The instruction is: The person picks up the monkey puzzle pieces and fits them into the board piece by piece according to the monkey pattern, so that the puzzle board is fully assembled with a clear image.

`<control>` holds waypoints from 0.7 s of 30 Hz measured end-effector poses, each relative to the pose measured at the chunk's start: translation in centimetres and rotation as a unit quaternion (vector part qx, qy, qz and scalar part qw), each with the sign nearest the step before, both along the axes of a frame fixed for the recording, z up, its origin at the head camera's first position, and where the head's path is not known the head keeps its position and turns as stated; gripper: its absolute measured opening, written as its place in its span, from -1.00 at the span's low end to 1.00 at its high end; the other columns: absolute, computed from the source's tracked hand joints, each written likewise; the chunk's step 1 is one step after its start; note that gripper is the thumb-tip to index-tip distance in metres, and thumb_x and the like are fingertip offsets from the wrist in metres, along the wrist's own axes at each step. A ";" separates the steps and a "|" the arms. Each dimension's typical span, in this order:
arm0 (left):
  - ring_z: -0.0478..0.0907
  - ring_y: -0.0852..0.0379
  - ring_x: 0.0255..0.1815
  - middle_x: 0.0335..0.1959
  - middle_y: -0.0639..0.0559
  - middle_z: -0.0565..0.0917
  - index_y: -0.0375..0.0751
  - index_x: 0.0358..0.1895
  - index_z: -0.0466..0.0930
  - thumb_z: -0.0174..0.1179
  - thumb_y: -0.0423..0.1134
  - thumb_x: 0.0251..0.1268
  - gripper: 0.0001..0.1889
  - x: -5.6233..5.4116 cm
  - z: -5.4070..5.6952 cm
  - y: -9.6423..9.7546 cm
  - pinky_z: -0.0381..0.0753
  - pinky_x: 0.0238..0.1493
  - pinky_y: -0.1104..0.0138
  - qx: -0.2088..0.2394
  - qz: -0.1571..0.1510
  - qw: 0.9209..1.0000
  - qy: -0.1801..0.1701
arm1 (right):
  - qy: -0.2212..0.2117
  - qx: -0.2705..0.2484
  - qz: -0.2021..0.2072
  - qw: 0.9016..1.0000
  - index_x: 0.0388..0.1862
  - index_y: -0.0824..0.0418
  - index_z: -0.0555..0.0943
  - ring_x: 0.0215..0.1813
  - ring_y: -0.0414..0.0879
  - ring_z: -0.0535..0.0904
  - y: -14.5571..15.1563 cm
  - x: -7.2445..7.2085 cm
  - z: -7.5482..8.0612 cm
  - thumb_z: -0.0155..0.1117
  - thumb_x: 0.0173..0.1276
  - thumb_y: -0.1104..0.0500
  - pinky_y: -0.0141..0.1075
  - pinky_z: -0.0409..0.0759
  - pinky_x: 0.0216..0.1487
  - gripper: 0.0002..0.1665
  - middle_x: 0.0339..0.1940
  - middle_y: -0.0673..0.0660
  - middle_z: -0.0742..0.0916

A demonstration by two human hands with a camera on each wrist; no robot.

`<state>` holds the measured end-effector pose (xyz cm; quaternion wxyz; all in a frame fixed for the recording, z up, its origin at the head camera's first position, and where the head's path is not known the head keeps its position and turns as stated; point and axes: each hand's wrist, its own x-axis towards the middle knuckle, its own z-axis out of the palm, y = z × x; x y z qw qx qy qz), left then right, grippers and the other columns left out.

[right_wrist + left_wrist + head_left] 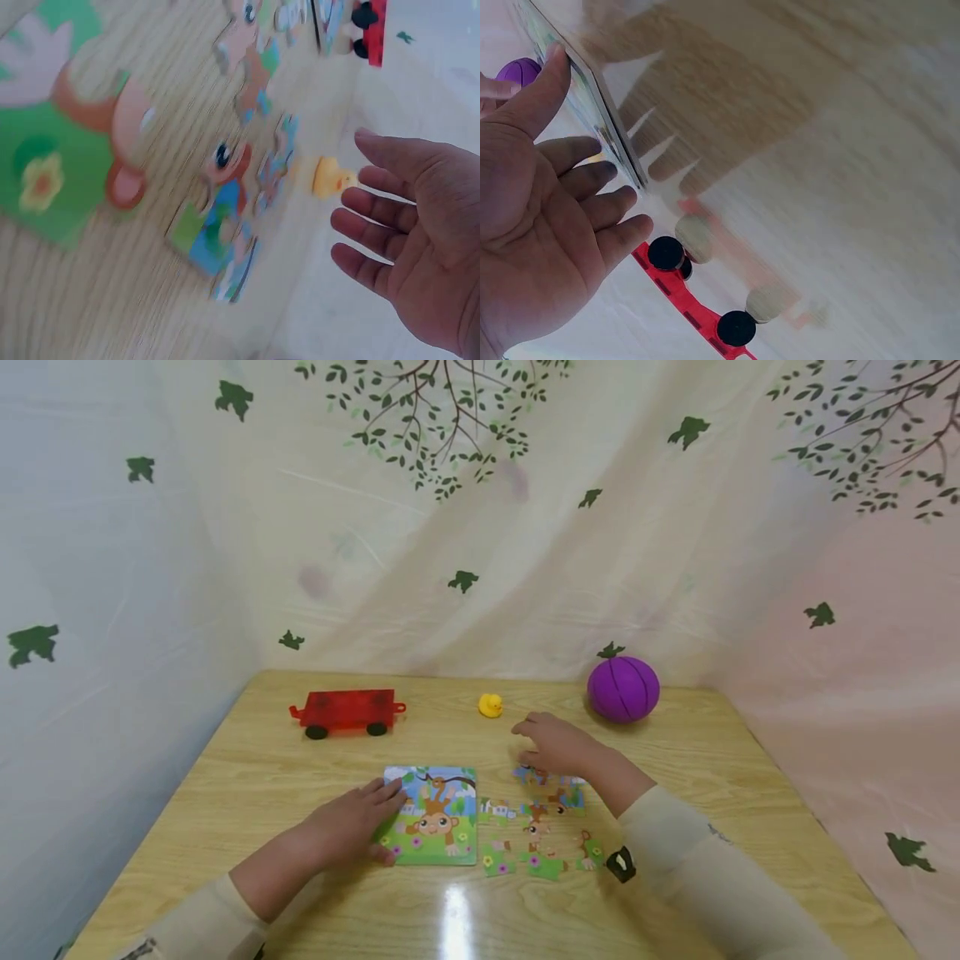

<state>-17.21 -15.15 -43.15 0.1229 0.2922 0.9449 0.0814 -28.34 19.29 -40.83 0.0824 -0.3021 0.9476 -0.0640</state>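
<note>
Left hand (348,827), fingers loosely extended and gripping nothing, rests against the left edge of the monkey picture board (435,820); right hand (558,747), relaxed and empty, above the far puzzle pieces (534,831), right of the board.

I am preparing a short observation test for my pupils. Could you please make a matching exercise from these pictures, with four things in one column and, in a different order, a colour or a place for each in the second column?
Column 1
1. left hand
2. loose jigsaw pieces
3. toy wagon
4. ball

Column 2
A. purple
B. spread just to the right of the monkey picture board
C. red
D. at the left edge of the monkey picture board

Right pairs: 1-D, 2-B, 3-C, 4-A
</note>
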 end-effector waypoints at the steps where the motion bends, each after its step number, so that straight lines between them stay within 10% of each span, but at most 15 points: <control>1: 0.06 -0.30 0.55 0.54 -0.21 0.19 -0.28 0.47 0.24 0.34 0.16 0.12 -0.08 0.0 0.0 0.0 0.20 0.44 -0.12 -0.002 0.002 1.000 -0.006 | -0.006 0.004 -0.001 1.000 0.32 0.24 0.49 0.26 0.14 0.50 0.5 0.0 0.0 0.24 0.44 0.01 -0.01 0.50 0.26 -0.44 0.22 0.22 0.58; 12: 0.06 -0.28 0.55 0.55 -0.22 0.15 -0.28 0.47 0.23 0.34 0.15 0.14 -0.09 -0.1 0.3 0.3 0.26 0.41 -0.11 -0.007 0.012 0.999 -0.033 | -0.017 0.030 0.036 0.999 -0.21 0.14 0.64 -0.27 -0.11 0.36 2.1 0.5 -2.1 0.32 0.37 0.02 -0.24 0.39 -0.25 -0.79 -0.31 0.00 0.53; 21: 0.02 -0.26 0.57 0.57 -0.20 0.11 -0.26 0.49 0.20 0.35 0.11 0.14 -0.08 -0.1 0.6 0.5 0.32 0.37 -0.13 0.001 0.028 0.997 -0.068 | -0.013 -0.003 0.031 0.999 -0.05 0.21 0.66 -0.24 -0.13 0.41 2.1 1.0 -2.3 0.32 0.37 0.10 -0.22 0.46 -0.19 -0.74 -0.25 0.04 0.58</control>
